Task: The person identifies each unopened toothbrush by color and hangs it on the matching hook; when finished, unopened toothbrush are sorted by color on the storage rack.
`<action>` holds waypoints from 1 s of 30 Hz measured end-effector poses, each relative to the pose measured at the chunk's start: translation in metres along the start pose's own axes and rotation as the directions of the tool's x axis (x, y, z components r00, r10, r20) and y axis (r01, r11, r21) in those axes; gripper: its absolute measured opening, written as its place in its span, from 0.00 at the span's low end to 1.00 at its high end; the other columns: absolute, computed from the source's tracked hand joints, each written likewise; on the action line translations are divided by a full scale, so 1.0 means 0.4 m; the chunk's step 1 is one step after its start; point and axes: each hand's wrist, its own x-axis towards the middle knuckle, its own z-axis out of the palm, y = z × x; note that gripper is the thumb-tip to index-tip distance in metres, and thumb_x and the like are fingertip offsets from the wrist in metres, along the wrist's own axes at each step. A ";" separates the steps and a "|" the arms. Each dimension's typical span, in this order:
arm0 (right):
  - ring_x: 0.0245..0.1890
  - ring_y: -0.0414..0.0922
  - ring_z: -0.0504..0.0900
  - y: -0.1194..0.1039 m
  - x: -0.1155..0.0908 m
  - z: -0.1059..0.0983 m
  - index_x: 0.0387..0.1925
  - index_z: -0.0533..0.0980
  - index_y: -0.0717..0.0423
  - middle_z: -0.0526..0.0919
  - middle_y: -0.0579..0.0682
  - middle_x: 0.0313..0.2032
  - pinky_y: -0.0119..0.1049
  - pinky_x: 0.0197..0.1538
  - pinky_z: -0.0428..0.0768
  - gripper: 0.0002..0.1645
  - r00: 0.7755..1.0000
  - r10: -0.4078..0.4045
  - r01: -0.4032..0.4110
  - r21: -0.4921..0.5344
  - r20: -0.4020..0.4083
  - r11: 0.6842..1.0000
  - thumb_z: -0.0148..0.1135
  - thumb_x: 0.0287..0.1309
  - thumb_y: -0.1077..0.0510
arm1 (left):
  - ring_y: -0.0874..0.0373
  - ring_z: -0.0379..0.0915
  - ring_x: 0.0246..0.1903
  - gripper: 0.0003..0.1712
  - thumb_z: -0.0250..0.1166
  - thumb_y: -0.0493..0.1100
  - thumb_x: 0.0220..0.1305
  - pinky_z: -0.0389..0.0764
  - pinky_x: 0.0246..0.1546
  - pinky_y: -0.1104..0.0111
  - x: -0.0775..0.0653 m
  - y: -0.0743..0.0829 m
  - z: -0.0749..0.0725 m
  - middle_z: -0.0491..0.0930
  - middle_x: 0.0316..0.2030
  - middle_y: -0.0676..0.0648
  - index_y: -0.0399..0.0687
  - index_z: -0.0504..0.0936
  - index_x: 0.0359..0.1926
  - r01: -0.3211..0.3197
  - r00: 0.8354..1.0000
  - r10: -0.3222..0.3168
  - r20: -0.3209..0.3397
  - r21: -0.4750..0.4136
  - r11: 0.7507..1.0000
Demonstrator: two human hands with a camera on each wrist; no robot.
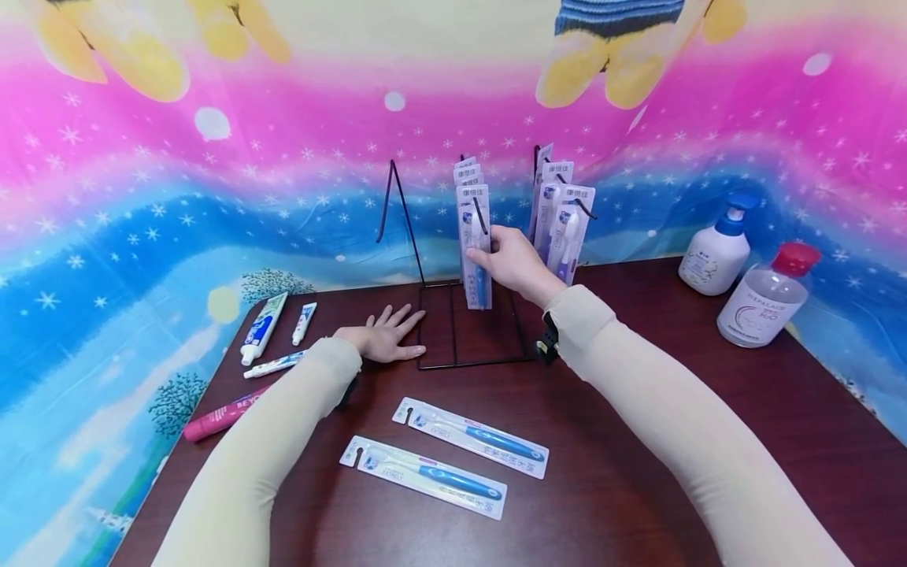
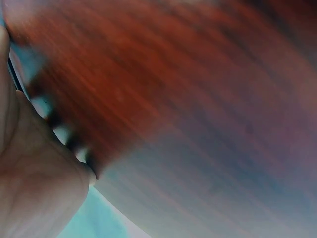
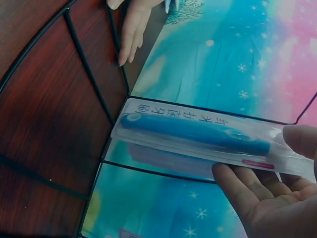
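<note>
A blue toothbrush in a blister pack [image 1: 476, 252] hangs upright at the front of the middle hook of a black wire rack [image 1: 453, 323]. My right hand [image 1: 516, 260] pinches this pack by its side; in the right wrist view the thumb [image 3: 302, 140] lies on one face and the fingers [image 3: 237, 186] behind it. More packs hang behind it on the same hook. Flat on the table, my left hand [image 1: 386, 335] spreads its fingers beside the rack's left base bar. Two more blue packaged toothbrushes, an upper pack [image 1: 471, 437] and a lower pack [image 1: 425, 476], lie in front of the rack.
Purple toothbrush packs [image 1: 570, 232] hang on the right hook; the left hook [image 1: 392, 197] holds nothing. Toothpaste tubes [image 1: 264, 328] and a pink tube [image 1: 223, 415] lie at left. A white pump bottle [image 1: 714, 256] and a red-capped clear bottle [image 1: 761, 303] stand at right.
</note>
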 end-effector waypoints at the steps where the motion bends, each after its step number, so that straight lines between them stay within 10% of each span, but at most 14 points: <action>1: 0.45 0.43 0.77 0.002 0.000 0.000 0.55 0.71 0.52 0.78 0.50 0.47 0.43 0.48 0.75 0.23 1.000 0.004 -0.004 -0.004 0.001 1.000 0.58 0.60 0.50 | 0.40 0.24 0.68 0.49 0.39 0.75 0.58 0.39 0.61 0.42 0.000 0.000 0.000 0.30 0.71 0.44 0.61 0.34 0.72 -0.003 1.000 0.003 -0.001 0.001 1.000; 20: 0.48 0.47 0.76 0.066 -0.141 0.011 0.61 0.67 0.54 0.77 0.53 0.49 0.44 0.49 0.74 0.40 0.987 0.071 -0.026 -0.300 0.142 0.953 0.57 0.54 0.34 | 0.39 0.24 0.67 0.50 0.39 0.75 0.58 0.37 0.60 0.40 0.002 -0.003 -0.003 0.30 0.71 0.43 0.59 0.35 0.72 -0.002 1.000 0.001 -0.014 -0.022 1.000; 24: 0.43 0.44 0.78 0.076 -0.209 0.072 0.56 0.73 0.55 0.80 0.50 0.44 0.41 0.47 0.74 0.35 0.953 0.020 0.132 -0.473 0.302 0.871 0.59 0.54 0.37 | 0.39 0.24 0.67 0.50 0.38 0.76 0.58 0.38 0.60 0.41 0.002 -0.005 -0.002 0.30 0.71 0.44 0.59 0.34 0.72 0.016 1.000 -0.016 -0.003 0.001 1.000; 30: 0.44 0.43 0.75 0.095 -0.298 0.179 0.57 0.71 0.60 0.77 0.51 0.45 0.37 0.50 0.72 0.40 0.807 -0.051 0.467 -0.582 0.589 0.666 0.61 0.52 0.36 | 0.40 0.24 0.68 0.50 0.37 0.77 0.56 0.39 0.61 0.42 0.010 -0.007 0.006 0.30 0.71 0.45 0.62 0.34 0.72 0.013 1.000 -0.013 -0.009 -0.005 1.000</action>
